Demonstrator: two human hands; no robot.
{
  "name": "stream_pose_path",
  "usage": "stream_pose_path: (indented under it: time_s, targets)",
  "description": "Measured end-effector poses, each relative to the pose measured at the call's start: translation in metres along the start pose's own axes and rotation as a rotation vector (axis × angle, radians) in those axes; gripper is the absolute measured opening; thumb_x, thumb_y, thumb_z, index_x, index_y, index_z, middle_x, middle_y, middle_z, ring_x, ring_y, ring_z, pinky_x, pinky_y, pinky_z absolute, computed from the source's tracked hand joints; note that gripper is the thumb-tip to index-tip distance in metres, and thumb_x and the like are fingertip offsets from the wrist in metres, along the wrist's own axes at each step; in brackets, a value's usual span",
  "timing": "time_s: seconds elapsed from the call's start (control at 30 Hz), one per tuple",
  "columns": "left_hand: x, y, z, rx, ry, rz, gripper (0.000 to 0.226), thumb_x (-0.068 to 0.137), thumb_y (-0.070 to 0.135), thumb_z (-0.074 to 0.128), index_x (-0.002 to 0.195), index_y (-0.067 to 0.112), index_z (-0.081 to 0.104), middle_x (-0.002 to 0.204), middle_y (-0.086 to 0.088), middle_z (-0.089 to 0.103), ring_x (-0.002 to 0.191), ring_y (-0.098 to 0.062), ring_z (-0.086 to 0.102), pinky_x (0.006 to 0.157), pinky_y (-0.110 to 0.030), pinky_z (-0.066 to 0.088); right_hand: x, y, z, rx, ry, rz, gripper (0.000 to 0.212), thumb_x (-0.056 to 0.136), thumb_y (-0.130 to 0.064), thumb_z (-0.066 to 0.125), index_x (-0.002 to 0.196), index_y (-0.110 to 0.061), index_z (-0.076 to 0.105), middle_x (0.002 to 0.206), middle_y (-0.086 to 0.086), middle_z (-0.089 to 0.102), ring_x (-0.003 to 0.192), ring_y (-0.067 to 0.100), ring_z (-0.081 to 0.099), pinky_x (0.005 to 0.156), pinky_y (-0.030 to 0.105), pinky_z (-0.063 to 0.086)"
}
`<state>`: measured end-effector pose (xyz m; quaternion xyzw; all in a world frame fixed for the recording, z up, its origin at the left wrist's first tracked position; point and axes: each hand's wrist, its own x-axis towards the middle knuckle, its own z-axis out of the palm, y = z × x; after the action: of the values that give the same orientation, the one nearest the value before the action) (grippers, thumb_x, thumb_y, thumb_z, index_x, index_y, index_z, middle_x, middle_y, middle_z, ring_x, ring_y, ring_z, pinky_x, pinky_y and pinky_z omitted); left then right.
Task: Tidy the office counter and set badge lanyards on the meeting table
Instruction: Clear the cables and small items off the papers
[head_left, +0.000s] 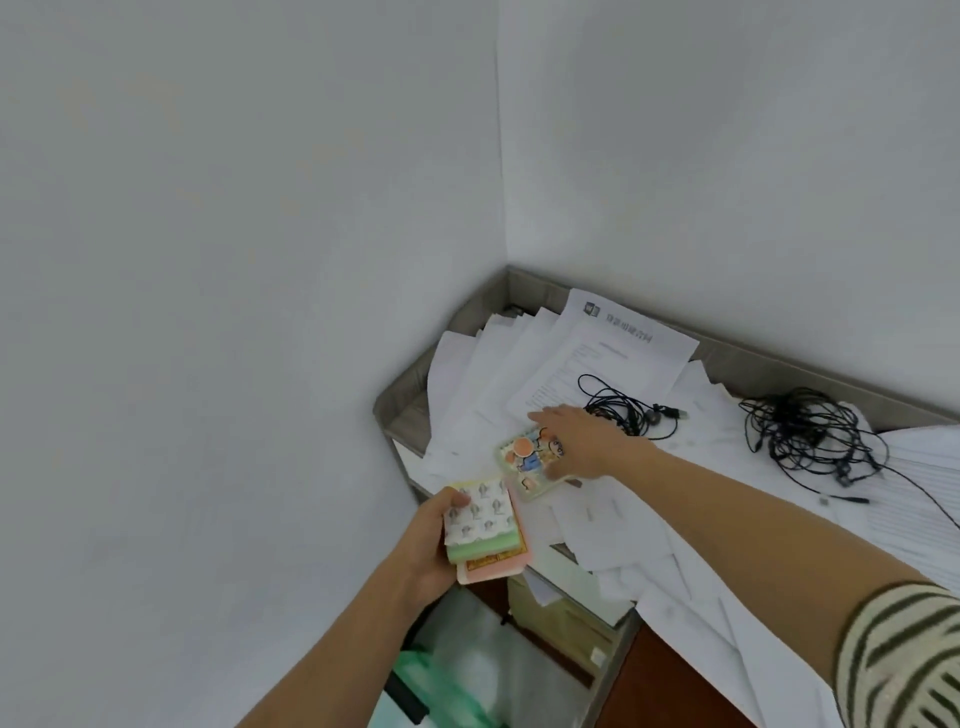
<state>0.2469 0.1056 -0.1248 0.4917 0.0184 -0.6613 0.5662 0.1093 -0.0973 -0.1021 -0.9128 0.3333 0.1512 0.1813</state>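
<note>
My left hand (431, 545) grips a stack of notepads (483, 525) off the counter (452, 322) edge; my right hand (582, 441) rests, fingers straight, on a sticker pad (527, 462) upon loose papers (519, 364); dragging it could pull sheets to the floor; lanyards I do not see.

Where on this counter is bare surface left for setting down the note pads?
Only a narrow bare strip of counter at the left end, between the raised rim and the loose papers. Elsewhere papers cover everything; cable tangles crowd the back right, the right hand rests on a sticker pack, the left hand holds the note pads.
</note>
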Motion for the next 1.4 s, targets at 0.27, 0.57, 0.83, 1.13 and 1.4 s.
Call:
stream_pose_path:
  time_s: [0.27, 0.57, 0.83, 1.13, 1.4]
  targets:
    - [0.005, 0.001, -0.007, -0.080, 0.045, 0.022, 0.044, 0.090, 0.026, 0.049, 0.127, 0.003, 0.057, 0.123, -0.021, 0.064, 0.118, -0.039, 0.056, 0.108, -0.056, 0.036, 0.022, 0.003, -0.012, -0.138, -0.029, 0.071, 0.077, 0.066, -0.061, 0.077, 0.126, -0.022, 0.050, 0.123, 0.003, 0.051, 0.114, 0.022, 0.047, 0.077, 0.032, 0.037]
    - [-0.004, 0.007, 0.013, -0.174, -0.017, 0.082, 0.069, 0.094, 0.065, 0.031, 0.125, 0.010, 0.059, 0.121, -0.018, 0.066, 0.109, -0.036, 0.063, 0.094, -0.052, 0.047, -0.042, -0.007, -0.038, 1.087, 0.328, 0.212, 0.032, 0.080, -0.033, 0.080, 0.090, -0.004, 0.070, 0.075, 0.005, 0.068, 0.064, 0.018, 0.057, 0.057, 0.029, 0.045]
    - [-0.021, -0.009, 0.047, -0.072, -0.180, 0.017, 0.078, 0.090, 0.073, 0.026, 0.117, 0.009, 0.064, 0.115, -0.022, 0.068, 0.098, -0.042, 0.068, 0.075, -0.051, 0.057, -0.110, -0.041, 0.023, 1.248, 0.143, 0.315, 0.027, 0.082, -0.022, 0.078, 0.094, -0.002, 0.064, 0.089, 0.012, 0.075, 0.069, 0.017, 0.068, 0.061, 0.029, 0.056]
    - [-0.039, -0.072, 0.078, 0.244, -0.287, -0.096, 0.049, 0.084, 0.025, 0.061, 0.129, 0.004, 0.057, 0.120, -0.021, 0.066, 0.109, -0.038, 0.063, 0.090, -0.047, 0.054, -0.213, -0.013, 0.052, 1.254, 0.241, 0.430, 0.036, 0.078, -0.040, 0.079, 0.094, -0.009, 0.073, 0.080, 0.002, 0.075, 0.067, 0.010, 0.067, 0.056, 0.023, 0.051]
    - [-0.051, -0.136, 0.114, 0.553, -0.417, -0.259, 0.043, 0.080, 0.025, 0.066, 0.118, 0.005, 0.064, 0.117, -0.020, 0.068, 0.090, -0.030, 0.070, 0.083, -0.041, 0.057, -0.302, 0.059, 0.102, 1.321, 0.415, 0.667, 0.029, 0.091, -0.035, 0.067, 0.101, -0.008, 0.070, 0.087, 0.009, 0.076, 0.068, 0.016, 0.069, 0.058, 0.027, 0.051]
